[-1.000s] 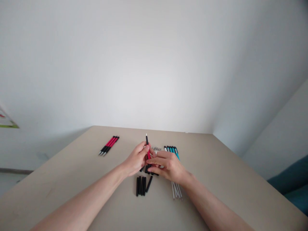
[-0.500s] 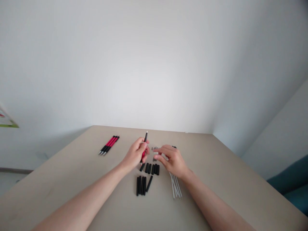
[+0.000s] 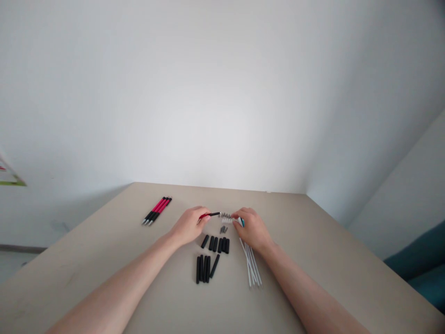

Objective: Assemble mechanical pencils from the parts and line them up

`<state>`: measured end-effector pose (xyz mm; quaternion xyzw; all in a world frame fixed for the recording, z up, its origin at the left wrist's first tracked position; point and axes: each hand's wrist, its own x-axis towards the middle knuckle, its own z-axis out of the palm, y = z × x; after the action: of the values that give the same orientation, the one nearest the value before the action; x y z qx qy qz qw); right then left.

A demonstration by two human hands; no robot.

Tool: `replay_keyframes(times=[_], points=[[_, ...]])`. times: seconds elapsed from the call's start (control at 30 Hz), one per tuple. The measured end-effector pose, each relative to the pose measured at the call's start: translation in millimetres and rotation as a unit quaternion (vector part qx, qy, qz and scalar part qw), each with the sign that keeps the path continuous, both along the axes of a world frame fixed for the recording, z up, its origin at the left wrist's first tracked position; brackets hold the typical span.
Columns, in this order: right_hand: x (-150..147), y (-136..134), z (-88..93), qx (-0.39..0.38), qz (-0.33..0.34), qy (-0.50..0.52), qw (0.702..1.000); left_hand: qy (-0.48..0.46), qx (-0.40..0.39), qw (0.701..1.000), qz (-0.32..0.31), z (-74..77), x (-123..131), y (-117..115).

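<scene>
In my left hand (image 3: 189,225) is a red and black pen (image 3: 214,214), its black end pointing right toward a row of small silver metal parts (image 3: 225,215). Thumb and fingers are closed round the red barrel. My right hand (image 3: 253,228) is at the right end of that row, thumb and forefinger curved with a gap between their tips. Small whitish clear pieces (image 3: 226,221) lie just in front of the metal row. Something teal (image 3: 242,222) shows between the right thumb and fingers, mostly hidden; I cannot tell what it is.
Several white refills (image 3: 253,266) lie below my right hand. Short black tubes (image 3: 219,244) and longer black tubes (image 3: 203,269) lie nearer me, with small dark grey pieces (image 3: 223,229) above. Red and black pens (image 3: 157,211) lie at the left. A wall (image 3: 222,116) borders the table (image 3: 167,297).
My left hand has lowered and turned the pen from upright to nearly level, pointing right. My right hand has shifted slightly right and up, uncovering the small parts.
</scene>
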<state>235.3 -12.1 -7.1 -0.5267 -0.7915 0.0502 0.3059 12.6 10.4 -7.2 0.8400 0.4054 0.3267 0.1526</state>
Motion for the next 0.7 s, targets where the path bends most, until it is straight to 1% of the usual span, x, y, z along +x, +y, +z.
replay_keyframes(times=[0.17, 0.27, 0.37, 0.5, 0.6, 0.7], points=[[-5, -13, 10.7, -0.039, 0.113, -0.012, 0.993, 0.006, -0.005, 1.000, -0.015, -0.3, -3, 0], [-7, -21, 15.9, -0.083, 0.154, -0.034, 0.984, 0.010, -0.005, 1.000, -0.017, -0.9, -4, 1], [-7, -24, 18.3, -0.117, 0.163, -0.055, 0.978, 0.012, -0.004, 1.000, -0.017, -2.1, -4, 2], [-6, -24, 18.9, -0.124, 0.166, -0.059, 0.977, 0.014, -0.004, 1.000, -0.019, -1.9, -4, 1], [-4, -22, 18.4, -0.101, 0.163, -0.027, 0.981, 0.018, -0.003, 0.999, -0.029, 0.2, -4, -1], [-5, -20, 16.8, -0.038, 0.130, 0.050, 0.990, 0.023, 0.000, 0.999, -0.038, 3.0, -5, -3]])
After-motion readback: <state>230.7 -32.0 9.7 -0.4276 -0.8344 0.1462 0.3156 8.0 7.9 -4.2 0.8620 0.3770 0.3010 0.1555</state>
